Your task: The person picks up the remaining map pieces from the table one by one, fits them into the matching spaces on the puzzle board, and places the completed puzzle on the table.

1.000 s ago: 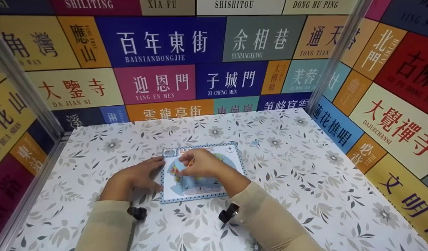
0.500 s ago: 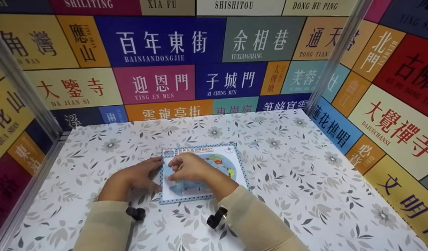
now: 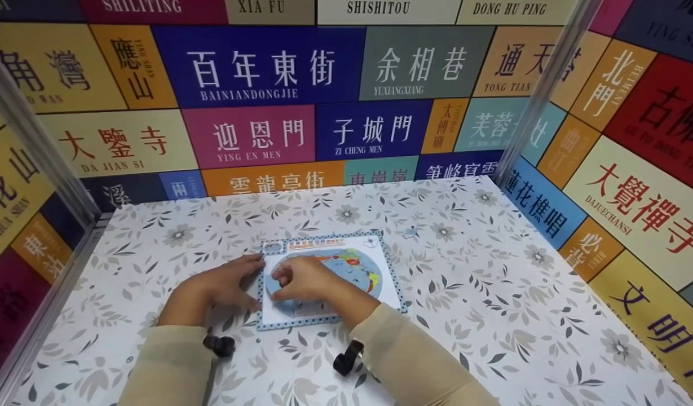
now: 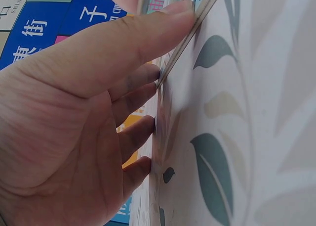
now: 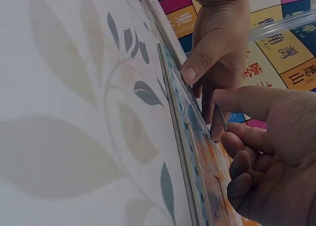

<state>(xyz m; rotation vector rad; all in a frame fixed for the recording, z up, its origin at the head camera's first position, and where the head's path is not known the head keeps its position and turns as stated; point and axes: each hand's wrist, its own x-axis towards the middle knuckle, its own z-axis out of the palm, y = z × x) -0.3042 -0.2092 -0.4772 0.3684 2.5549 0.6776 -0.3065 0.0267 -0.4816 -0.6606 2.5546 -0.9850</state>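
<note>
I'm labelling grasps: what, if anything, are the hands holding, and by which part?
The right hand pinches a thin piece, apparently by its edges; the left hand touches the board at its edge.

Map board (image 3: 360, 273): looking smooth, paper-faced
Surface (image 3: 493, 316): looking smooth, matt
Sleeve (image 3: 168, 366): appearing matt cloth
Wall (image 3: 256, 101) beyond surface's far edge: looking smooth
Post (image 3: 549, 84): gleaming metallic

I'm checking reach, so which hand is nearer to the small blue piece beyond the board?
Right. The right hand is above the board, left of the small blue piece; the left hand is farther left, at the board's left edge.
</note>
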